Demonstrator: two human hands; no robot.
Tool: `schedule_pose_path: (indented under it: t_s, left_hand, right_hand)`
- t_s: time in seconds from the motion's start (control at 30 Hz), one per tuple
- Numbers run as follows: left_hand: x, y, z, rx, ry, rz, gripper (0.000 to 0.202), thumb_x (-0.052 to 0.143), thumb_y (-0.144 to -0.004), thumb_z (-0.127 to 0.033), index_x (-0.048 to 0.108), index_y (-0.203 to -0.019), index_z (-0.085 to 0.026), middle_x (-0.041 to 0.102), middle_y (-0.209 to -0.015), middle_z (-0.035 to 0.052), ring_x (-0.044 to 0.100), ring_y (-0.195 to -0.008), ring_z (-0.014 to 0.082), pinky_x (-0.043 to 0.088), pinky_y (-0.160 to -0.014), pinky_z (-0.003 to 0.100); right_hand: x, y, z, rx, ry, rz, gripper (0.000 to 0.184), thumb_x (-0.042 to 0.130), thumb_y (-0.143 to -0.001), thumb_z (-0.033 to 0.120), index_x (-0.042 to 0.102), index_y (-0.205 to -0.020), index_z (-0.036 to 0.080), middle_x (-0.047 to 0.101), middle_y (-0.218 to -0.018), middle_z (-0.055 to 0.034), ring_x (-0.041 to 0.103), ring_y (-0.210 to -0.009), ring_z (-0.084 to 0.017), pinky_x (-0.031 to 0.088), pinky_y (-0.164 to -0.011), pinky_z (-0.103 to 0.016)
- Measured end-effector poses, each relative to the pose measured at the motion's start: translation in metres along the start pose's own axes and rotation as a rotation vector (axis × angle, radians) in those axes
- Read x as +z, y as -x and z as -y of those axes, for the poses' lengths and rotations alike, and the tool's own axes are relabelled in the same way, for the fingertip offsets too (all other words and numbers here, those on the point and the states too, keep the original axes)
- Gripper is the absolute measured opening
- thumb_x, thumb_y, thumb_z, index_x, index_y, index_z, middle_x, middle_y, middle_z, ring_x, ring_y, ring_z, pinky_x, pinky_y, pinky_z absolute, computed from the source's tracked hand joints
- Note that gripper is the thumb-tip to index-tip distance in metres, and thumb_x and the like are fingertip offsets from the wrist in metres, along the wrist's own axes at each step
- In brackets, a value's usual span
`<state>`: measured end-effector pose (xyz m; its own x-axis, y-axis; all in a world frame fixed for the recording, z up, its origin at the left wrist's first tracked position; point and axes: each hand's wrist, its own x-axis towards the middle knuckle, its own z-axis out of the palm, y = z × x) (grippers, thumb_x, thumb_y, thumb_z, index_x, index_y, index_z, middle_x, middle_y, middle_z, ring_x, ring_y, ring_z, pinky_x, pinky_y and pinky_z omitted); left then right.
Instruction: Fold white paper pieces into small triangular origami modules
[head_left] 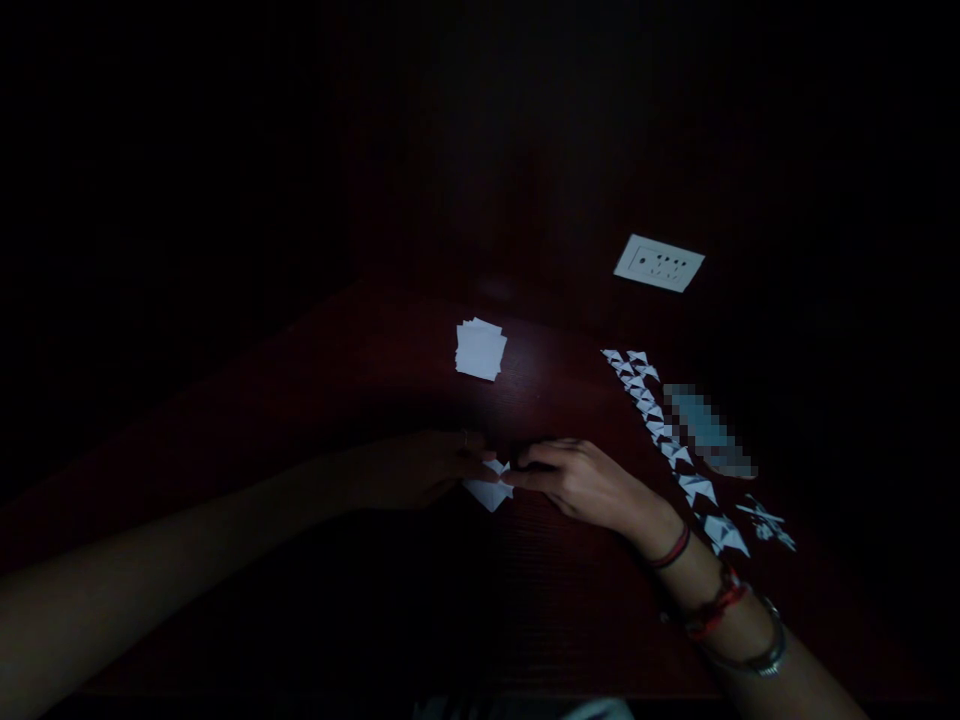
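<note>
Between my hands lies a small folded piece of white paper (490, 493) on the dark red table, one corner pointing toward me. My left hand (427, 468), mostly in shadow, comes from the left and has its fingertips on the paper's upper left edge. From the right, my right hand (581, 480) reaches in with the index fingertip on the paper's right side; its other fingers are curled. The fingertips cover part of the folds. Beyond the hands, a loose stack of square white paper sheets (480, 352) rests on the table.
Several folded white paper pieces (646, 403) run in a line down the right side, near my right forearm. A blurred bluish oblong object (709, 430) and a small pile of white scraps (769, 524) lie further right. A white socket plate (660, 264) is behind. Surroundings are very dark.
</note>
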<state>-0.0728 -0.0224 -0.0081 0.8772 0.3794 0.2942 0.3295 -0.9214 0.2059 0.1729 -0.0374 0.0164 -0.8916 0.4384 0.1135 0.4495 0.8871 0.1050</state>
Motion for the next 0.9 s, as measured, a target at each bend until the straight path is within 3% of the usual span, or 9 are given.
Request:
schedule_pose_path:
  t_s: [0.37,0.63,0.73,0.9]
  left_hand:
    - [-0.0005,0.0026,-0.0005,0.061,-0.177,0.058,0.040,0.043,-0.080,-0.005,0.047,-0.117,-0.019,0.049,-0.120,0.0077,0.047,-0.107,0.0192,0.038,-0.090,0.030]
    - [-0.0008,0.0045,-0.0011,0.043,-0.128,0.034,0.037,0.041,-0.082,-0.010,0.047,-0.117,-0.021,0.048,-0.121,0.0070,0.045,-0.110,0.0192,0.038,-0.091,0.030]
    - [-0.0014,0.0051,-0.0017,0.036,-0.108,0.018,0.038,0.041,-0.082,-0.010,0.047,-0.118,-0.021,0.048,-0.121,0.0069,0.046,-0.109,0.0193,0.039,-0.090,0.030]
    - [-0.0025,0.0049,-0.0013,0.055,-0.086,-0.018,0.038,0.042,-0.081,-0.010,0.046,-0.118,-0.022,0.049,-0.118,0.0066,0.048,-0.106,0.0182,0.040,-0.088,0.029]
  right_hand:
    - [-0.0031,-0.0011,-0.0009,0.025,-0.055,0.009,0.032,0.041,-0.084,0.014,0.054,-0.112,0.026,0.056,-0.094,-0.0026,0.054,-0.082,-0.012,0.043,-0.076,-0.026]
    - [-0.0030,0.0032,-0.0036,0.099,-0.110,-0.041,0.027,0.042,-0.082,0.015,0.061,-0.100,0.022,0.057,-0.094,-0.0030,0.054,-0.082,-0.013,0.043,-0.078,-0.026]
    - [-0.0029,0.0038,-0.0033,0.126,-0.156,-0.081,0.031,0.042,-0.081,0.014,0.059,-0.106,0.024,0.056,-0.098,-0.0025,0.054,-0.083,-0.012,0.043,-0.078,-0.026]
    - [-0.0019,0.0003,-0.0029,0.091,-0.167,-0.026,0.034,0.043,-0.081,0.014,0.057,-0.108,0.027,0.056,-0.098,-0.0009,0.055,-0.084,-0.012,0.043,-0.079,-0.025]
